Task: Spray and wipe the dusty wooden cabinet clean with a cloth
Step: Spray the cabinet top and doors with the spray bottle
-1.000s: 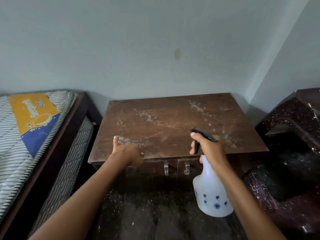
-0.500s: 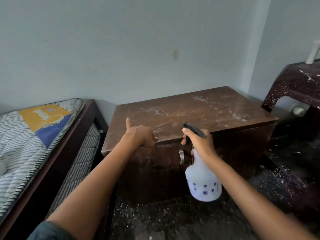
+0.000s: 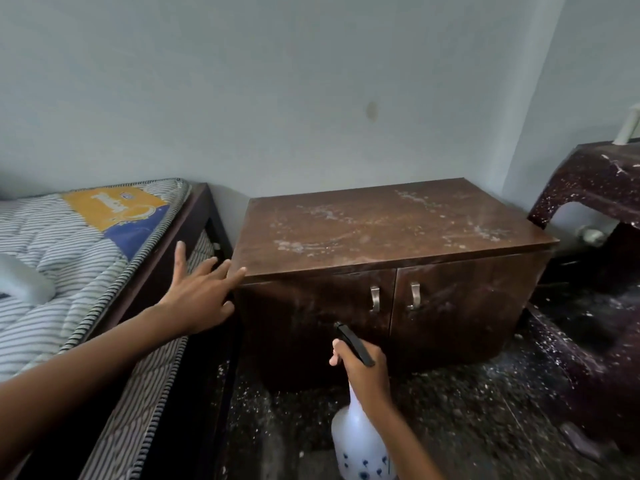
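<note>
Left hand point(image 3: 199, 299) spread flat, fingertips at the cabinet point(image 3: 381, 237) corner; right hand point(image 3: 363, 370) grips the sprayer point(image 3: 358, 441) neck

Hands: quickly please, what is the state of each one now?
Left hand: open, fingers spread, by the left corner of the cabinet.
Right hand: closed, holding the spray bottle by its neck.

One wooden cabinet point(image 3: 381, 233) at twelve o'clock, with two doors point(image 3: 311, 317) and two metal handles point(image 3: 374, 298). One spray bottle point(image 3: 358, 441) at six o'clock. At nine o'clock, one labelled striped mattress point(image 3: 52, 237) and one dark bed frame point(image 3: 207, 216).
</note>
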Available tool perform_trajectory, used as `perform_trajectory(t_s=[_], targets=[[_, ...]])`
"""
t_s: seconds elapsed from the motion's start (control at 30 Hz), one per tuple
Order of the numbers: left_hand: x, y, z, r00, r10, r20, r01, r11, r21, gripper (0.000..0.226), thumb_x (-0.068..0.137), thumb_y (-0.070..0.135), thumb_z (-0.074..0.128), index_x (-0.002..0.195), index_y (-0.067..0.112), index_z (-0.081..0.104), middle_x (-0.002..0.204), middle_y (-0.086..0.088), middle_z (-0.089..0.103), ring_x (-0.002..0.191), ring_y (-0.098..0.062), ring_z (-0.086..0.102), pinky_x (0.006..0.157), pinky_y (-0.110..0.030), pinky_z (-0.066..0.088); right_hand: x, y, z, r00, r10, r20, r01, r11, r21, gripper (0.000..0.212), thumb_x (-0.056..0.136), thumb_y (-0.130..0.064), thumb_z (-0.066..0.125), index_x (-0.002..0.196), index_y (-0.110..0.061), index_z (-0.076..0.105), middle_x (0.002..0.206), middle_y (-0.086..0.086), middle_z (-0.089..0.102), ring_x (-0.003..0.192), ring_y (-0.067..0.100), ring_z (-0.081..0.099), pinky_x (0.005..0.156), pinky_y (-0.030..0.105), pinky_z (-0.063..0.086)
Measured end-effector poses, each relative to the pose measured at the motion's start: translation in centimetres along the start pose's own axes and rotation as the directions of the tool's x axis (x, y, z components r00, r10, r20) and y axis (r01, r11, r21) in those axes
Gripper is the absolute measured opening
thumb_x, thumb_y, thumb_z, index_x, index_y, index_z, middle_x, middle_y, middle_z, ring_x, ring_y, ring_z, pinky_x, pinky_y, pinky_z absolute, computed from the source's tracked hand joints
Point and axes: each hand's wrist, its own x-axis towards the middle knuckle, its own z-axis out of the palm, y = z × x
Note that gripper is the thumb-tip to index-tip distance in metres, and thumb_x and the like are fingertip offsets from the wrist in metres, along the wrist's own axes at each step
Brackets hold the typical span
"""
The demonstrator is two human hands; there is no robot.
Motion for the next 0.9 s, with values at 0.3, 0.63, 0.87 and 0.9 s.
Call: perform_trajectory(t_s=[0.3, 0.63, 0.87, 0.9], targets=[[-0.2, -2.1, 3.7, 0.996, 0.044, 0.075, -0.031, 0.987, -0.158, 0.069, 0.096, 0.039, 0.039, 0.151, 0.026, 0.000, 0.159, 0.012, 0.006, 0.147, -0.017, -0.004, 0.088, -0.059, -0.037, -3.3, 2.9, 1.7, 0.998, -0.055, -0.032, 0.055, 0.998, -0.004, 0.030, 0.088, -0.016, 0.063, 0.059, -0.007, 0.065, 0.061, 0.009, 0.064, 0.066, 0.024, 0.061, 0.070, 0.033, 0.048], [-1.0, -0.6, 4.8, 0.921, 0.116, 0.371, -0.093, 0.992, -0.080, 0.087, 0.093, 0.051, 0.041, 0.147, 0.020, -0.019, 0.158, 0.003, -0.017, 0.145, -0.025, -0.017, 0.101, -0.066, -0.021, -2.9, 3.9, -1.7, 0.891, 0.068, -0.449, 0.013, 0.985, 0.175, 0.032, 0.087, -0.009, 0.062, 0.055, -0.010, 0.061, 0.058, 0.012, 0.061, 0.055, 0.017, 0.053, 0.053, 0.014, 0.040], [-1.8, 0.7, 4.5, 0.832, 0.274, 0.483, -0.124, 0.939, -0.320, 0.085, 0.096, 0.040, 0.046, 0.148, 0.022, -0.019, 0.157, 0.005, -0.019, 0.147, -0.019, -0.003, 0.114, -0.053, -0.006, -4.2, 5.5, -2.7, 0.926, 0.078, -0.370, -0.045, 0.994, 0.095, 0.030, 0.089, -0.011, 0.060, 0.059, -0.013, 0.064, 0.069, 0.010, 0.064, 0.067, 0.014, 0.056, 0.064, 0.027, 0.041], [-1.9, 0.8, 4.6, 0.805, 0.297, 0.513, -0.112, 0.926, -0.360, 0.083, 0.096, 0.037, 0.047, 0.149, 0.021, -0.015, 0.158, 0.005, -0.015, 0.147, -0.019, 0.000, 0.116, -0.048, 0.000, -4.4, 5.5, -2.6, 0.933, 0.067, -0.354, -0.045, 0.997, 0.070, 0.031, 0.089, -0.012, 0.060, 0.058, -0.013, 0.065, 0.069, 0.011, 0.065, 0.065, 0.015, 0.056, 0.063, 0.027, 0.041]])
